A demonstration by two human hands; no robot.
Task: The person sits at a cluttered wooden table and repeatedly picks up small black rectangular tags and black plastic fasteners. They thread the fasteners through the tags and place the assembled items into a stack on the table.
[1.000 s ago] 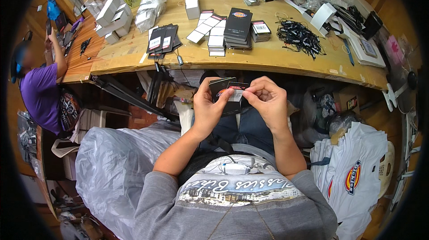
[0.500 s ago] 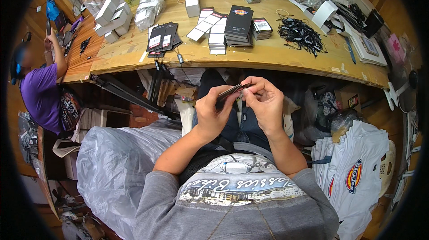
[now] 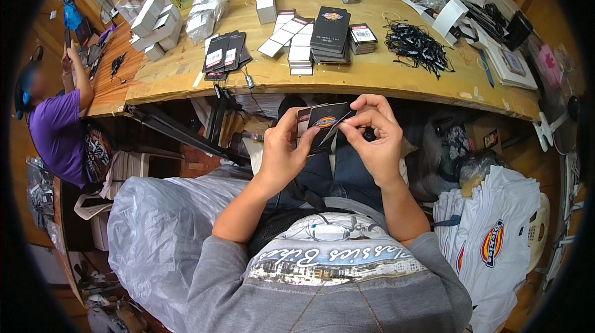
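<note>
My left hand [image 3: 284, 150] is closed around a few black hang tags [image 3: 328, 113], held up in front of my lap with an oval colour logo facing me. At the tags' right edge, my right hand [image 3: 377, 137] pinches with thumb and forefinger. What lies between those fingertips is too small to make out; something dark shows below them. On the table in front are a stack of black tags [image 3: 330, 30], white-and-black label cards [image 3: 301, 44], a small stack of barcode cards [image 3: 362, 39] and a pile of black tag strings [image 3: 419, 49].
Fanned black tags with strings [image 3: 224, 53] lie at the table's near edge. White boxes [image 3: 156, 26] stand at the left. A large plastic bag [image 3: 152, 240] is left of me, folded white shirts [image 3: 489, 246] right. A person in purple [image 3: 59, 128] works at far left.
Both hands have moved slightly apart. The tags, seen edge-on before, are turned so their printed front shows, and they are spread a little.
</note>
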